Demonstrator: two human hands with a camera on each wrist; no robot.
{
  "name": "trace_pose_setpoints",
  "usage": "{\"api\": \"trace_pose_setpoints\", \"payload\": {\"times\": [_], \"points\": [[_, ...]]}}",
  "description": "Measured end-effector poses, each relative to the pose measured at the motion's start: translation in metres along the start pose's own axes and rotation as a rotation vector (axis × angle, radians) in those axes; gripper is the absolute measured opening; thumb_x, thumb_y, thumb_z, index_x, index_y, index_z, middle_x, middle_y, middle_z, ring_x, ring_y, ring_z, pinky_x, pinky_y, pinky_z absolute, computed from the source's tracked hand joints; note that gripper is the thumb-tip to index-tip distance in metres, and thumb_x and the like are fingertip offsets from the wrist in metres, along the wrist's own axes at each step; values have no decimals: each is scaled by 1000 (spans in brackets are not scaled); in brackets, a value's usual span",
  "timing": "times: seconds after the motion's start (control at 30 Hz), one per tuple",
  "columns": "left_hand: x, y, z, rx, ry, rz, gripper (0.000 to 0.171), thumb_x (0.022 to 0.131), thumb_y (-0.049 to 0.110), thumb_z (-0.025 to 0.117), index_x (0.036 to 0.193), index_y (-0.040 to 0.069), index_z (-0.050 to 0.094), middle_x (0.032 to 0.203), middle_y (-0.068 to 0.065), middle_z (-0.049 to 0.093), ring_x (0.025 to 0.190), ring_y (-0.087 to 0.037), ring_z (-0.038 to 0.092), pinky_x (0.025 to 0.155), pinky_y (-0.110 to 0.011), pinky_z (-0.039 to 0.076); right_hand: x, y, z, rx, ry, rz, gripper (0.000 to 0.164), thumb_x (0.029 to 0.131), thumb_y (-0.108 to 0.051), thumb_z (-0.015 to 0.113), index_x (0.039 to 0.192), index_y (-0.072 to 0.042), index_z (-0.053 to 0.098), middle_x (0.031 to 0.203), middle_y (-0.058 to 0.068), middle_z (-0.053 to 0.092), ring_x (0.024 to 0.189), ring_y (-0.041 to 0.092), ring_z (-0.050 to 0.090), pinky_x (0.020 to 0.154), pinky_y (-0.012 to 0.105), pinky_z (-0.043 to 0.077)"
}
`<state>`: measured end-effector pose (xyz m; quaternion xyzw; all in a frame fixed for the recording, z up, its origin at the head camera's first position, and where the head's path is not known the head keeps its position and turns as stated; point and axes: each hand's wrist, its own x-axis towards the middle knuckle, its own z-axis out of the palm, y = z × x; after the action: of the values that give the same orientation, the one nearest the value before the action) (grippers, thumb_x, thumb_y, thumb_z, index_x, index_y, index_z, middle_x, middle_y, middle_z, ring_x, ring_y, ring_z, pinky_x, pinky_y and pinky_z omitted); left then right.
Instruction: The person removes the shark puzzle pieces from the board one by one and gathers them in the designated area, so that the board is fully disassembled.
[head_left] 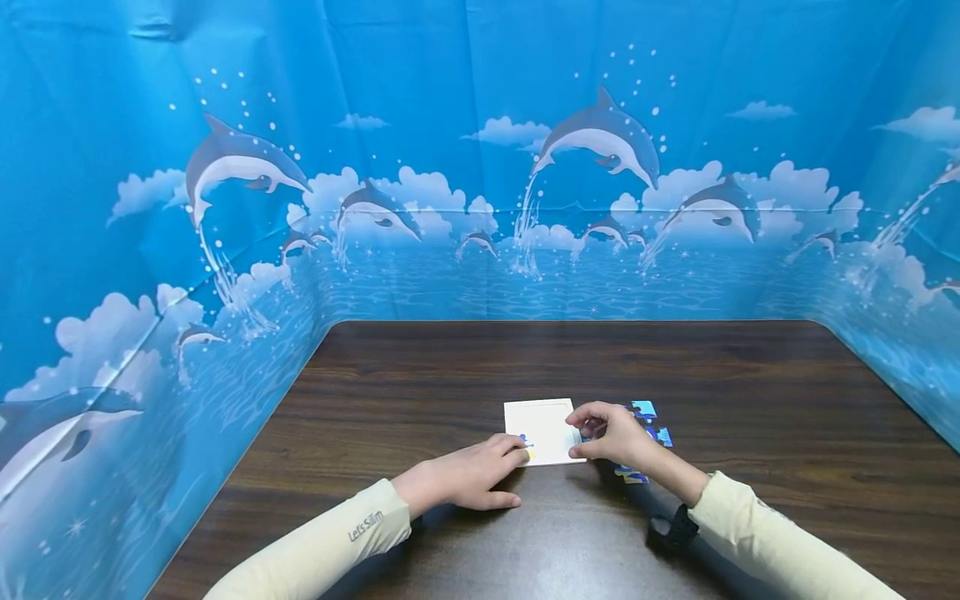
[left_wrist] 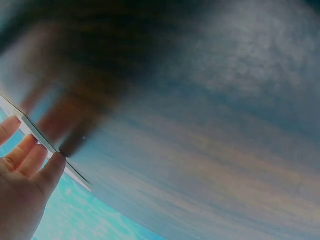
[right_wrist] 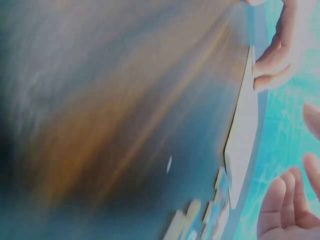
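A white puzzle tray (head_left: 550,425) lies flat on the table, with a small blue and yellow puzzle piece (head_left: 532,455) in its near left corner. My left hand (head_left: 474,477) rests its fingertips on the tray's left side, partly over that piece; the left wrist view shows these fingers (left_wrist: 50,172) right at the tray edge. Over the tray's right edge is my right hand (head_left: 618,437), thumb and index finger apart. No piece shows between its fingers (right_wrist: 274,200) in the right wrist view. Several blue puzzle pieces (head_left: 643,409) lie to the right, partly hidden by this hand.
The dark wood table (head_left: 420,367) extends around the tray. A blue dolphin-print curtain (head_left: 465,183) stands along its back and sides. A black wrist strap (head_left: 681,527) is on my right wrist.
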<state>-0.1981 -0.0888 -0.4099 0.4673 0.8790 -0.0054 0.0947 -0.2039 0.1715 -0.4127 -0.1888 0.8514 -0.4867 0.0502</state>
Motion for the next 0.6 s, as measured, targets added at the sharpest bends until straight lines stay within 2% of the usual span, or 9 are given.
{"api": "trace_pose_setpoints", "payload": {"times": [0.13, 0.27, 0.4, 0.6], "points": [[0, -1, 1, -4, 3, 7, 56, 94, 44, 52, 137, 11, 40, 143, -6, 36, 136, -20, 35, 109, -34, 35, 2, 0, 6, 64, 31, 11, 44, 69, -5, 79, 107, 8, 61, 97, 22, 61, 83, 23, 55, 63, 21, 49], [0, -2, 2, -4, 10, 14, 56, 93, 44, 52, 137, 12, 40, 141, -6, 37, 135, -20, 35, 109, -35, 36, 5, -1, 11, 70, 45, 13, 45, 68, -4, 80, 107, 8, 61, 100, 23, 62, 86, 24, 57, 66, 21, 49], [1, -2, 2, -4, 13, 13, 56, 93, 44, 53, 137, 13, 39, 141, -7, 37, 134, -21, 36, 108, -36, 36, 8, -2, 15, 49, 34, 15, 45, 67, -4, 81, 106, 7, 62, 104, 23, 63, 88, 25, 59, 70, 24, 50], [1, -3, 1, 25, 36, 23, 54, 92, 44, 55, 135, 14, 41, 141, -8, 38, 132, -21, 39, 107, -36, 37, 16, -3, 23, -45, -17, -14, 39, 65, -2, 79, 101, 5, 64, 101, 20, 64, 87, 27, 61, 70, 28, 50]]}}
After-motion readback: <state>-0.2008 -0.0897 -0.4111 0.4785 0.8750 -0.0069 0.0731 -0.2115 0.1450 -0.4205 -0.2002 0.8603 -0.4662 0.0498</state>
